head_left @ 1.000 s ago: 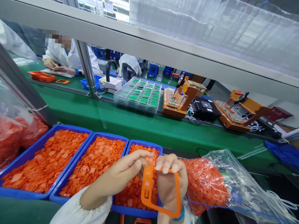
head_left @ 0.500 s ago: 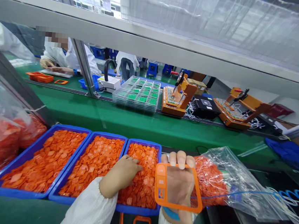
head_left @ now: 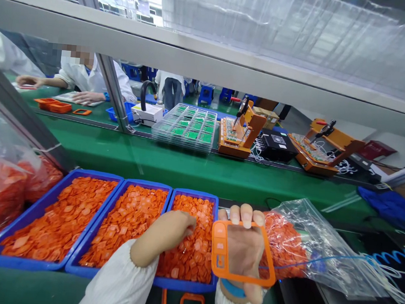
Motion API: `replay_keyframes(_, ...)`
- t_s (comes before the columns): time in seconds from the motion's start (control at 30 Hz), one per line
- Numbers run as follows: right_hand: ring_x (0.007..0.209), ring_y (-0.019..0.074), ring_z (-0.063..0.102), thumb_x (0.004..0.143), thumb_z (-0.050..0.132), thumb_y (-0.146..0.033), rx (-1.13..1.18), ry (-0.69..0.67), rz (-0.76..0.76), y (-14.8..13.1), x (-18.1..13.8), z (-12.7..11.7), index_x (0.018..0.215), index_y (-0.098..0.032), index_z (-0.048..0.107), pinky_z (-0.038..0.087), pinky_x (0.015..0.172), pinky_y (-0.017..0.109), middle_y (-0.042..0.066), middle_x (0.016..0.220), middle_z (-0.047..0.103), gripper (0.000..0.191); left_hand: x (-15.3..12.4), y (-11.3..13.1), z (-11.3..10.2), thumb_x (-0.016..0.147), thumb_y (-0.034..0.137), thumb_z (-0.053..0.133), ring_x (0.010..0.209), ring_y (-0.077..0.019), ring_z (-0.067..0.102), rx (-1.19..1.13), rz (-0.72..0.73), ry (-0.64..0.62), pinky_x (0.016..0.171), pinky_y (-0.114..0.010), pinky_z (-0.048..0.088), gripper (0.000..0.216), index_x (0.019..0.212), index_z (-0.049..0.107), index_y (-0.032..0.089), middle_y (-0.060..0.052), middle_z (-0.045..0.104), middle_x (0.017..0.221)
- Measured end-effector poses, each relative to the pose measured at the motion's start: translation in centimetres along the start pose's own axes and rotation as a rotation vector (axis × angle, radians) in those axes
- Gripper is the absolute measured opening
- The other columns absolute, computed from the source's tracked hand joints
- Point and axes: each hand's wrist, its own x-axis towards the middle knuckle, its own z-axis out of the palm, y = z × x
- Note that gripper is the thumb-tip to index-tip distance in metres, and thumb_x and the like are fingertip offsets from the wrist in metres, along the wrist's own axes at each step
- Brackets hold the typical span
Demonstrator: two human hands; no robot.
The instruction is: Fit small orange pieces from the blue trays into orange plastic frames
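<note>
In the head view the two hands are apart. The right hand (head_left: 245, 248) is clamped on an orange frame (head_left: 233, 277), fingers over its top edge and thumb below, with the palm showing through the large opening. The left hand (head_left: 168, 234) reaches over a blue bin (head_left: 182, 284) of small orange pieces (its fingers curl out of sight, so I cannot tell whether they pinch one). Left of that hand stands a wider bin (head_left: 23, 262); right of the right hand lies a plastic bag (head_left: 336, 251). Below both, another frame (head_left: 193, 296) rests on the worktop (head_left: 39, 289).
</note>
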Motion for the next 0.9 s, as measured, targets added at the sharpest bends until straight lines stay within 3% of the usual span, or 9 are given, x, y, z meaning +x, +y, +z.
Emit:
replay_keyframes(0.13, 0.073, 0.0206, 0.050, 0.084, 0.089, -0.047, 0.070, -0.043, 0.009, -0.1, 0.2, -0.2, 0.102, -0.036, 0.060, 0.055, 0.070, 0.034, -0.003, 0.085, 0.042, 0.036, -1.2, 0.8, -2.0, 0.104, 0.019, 0.055, 0.084, -0.0198, 0.077, -0.263, 0.078, 0.191, 0.077, -0.027, 0.053, 0.025, 0.112, 0.079, 0.023, -0.003, 0.083, 0.093)
replay_keyframes(0.23, 0.074, 0.0203, 0.050, 0.082, 0.091, -0.045, 0.111, -0.064, 0.009, -0.1, 0.3, -0.2, 0.103, -0.035, 0.061, 0.055, 0.071, 0.033, -0.003, 0.086, 0.045, 0.038, -2.6, 1.3, -2.8, 0.097, 0.019, 0.066, 0.077, -0.0168, 0.075, -0.582, 0.210, 0.401, 0.074, -0.025, 0.054, 0.016, 0.099, 0.082, 0.021, -0.002, 0.083, 0.088)
replay_keyframes(0.33, 0.076, 0.0201, 0.051, 0.074, 0.096, -0.047, 0.133, -0.083, 0.007, 0.0, 0.5, -0.2, 0.104, -0.035, 0.063, 0.056, 0.071, 0.033, -0.003, 0.088, 0.048, 0.047, -4.0, 1.7, -3.3, 0.090, 0.018, 0.079, 0.074, -0.0149, 0.075, -0.758, 0.312, 0.504, 0.073, -0.022, 0.055, 0.006, 0.093, 0.082, 0.021, -0.001, 0.083, 0.085)
replay_keyframes(0.5, 0.077, 0.0193, 0.054, 0.071, 0.097, -0.052, 0.100, -0.113, -0.005, 0.0, 0.6, -0.2, 0.106, -0.035, 0.063, 0.057, 0.072, 0.033, -0.003, 0.089, 0.049, 0.051, -5.3, 2.3, -4.0, 0.086, 0.024, 0.090, 0.072, -0.0142, 0.076, -0.913, 0.437, 0.498, 0.072, -0.022, 0.058, 0.013, 0.095, 0.082, 0.021, -0.002, 0.082, 0.086)
replay_keyframes(0.6, 0.079, 0.0182, 0.055, 0.066, 0.094, -0.068, 0.033, -0.158, -0.038, 0.1, 0.5, 0.0, 0.109, -0.035, 0.062, 0.058, 0.072, 0.033, -0.003, 0.092, 0.048, 0.063, -5.7, 2.4, -4.3, 0.091, 0.029, 0.088, 0.073, -0.0142, 0.075, -0.952, 0.463, 0.516, 0.072, -0.022, 0.057, 0.011, 0.097, 0.082, 0.021, -0.003, 0.081, 0.087)
replay_keyframes(0.7, 0.079, 0.0192, 0.055, 0.060, 0.091, -0.080, -0.067, -0.161, -0.073, 0.3, 0.5, 0.0, 0.111, -0.036, 0.060, 0.058, 0.070, 0.036, -0.002, 0.094, 0.047, 0.075, -6.0, 2.6, -4.2, 0.101, 0.027, 0.077, 0.076, -0.0139, 0.073, -0.972, 0.439, 0.544, 0.073, -0.023, 0.056, 0.010, 0.092, 0.079, 0.021, -0.003, 0.078, 0.083)
replay_keyframes(0.83, 0.076, 0.0200, 0.056, 0.052, 0.101, -0.072, -0.141, -0.188, -0.098, 1.1, 0.4, -0.5, 0.108, -0.036, 0.060, 0.053, 0.067, 0.037, -0.002, 0.094, 0.050, 0.079, -6.6, 3.2, -3.9, 0.099, 0.032, 0.081, 0.073, -0.0144, 0.072, -1.117, 0.318, 0.558, 0.069, -0.023, 0.055, 0.013, 0.106, 0.076, 0.021, -0.002, 0.078, 0.085)
replay_keyframes(0.9, 0.075, 0.0196, 0.056, 0.050, 0.101, -0.073, -0.100, -0.231, -0.109, 1.4, 0.3, -0.7, 0.109, -0.035, 0.060, 0.052, 0.066, 0.036, -0.002, 0.094, 0.052, 0.082, -6.8, 3.6, -3.9, 0.099, 0.036, 0.082, 0.075, -0.0150, 0.071, -1.101, 0.316, 0.534, 0.069, -0.024, 0.054, 0.017, 0.102, 0.078, 0.021, -0.003, 0.078, 0.085)
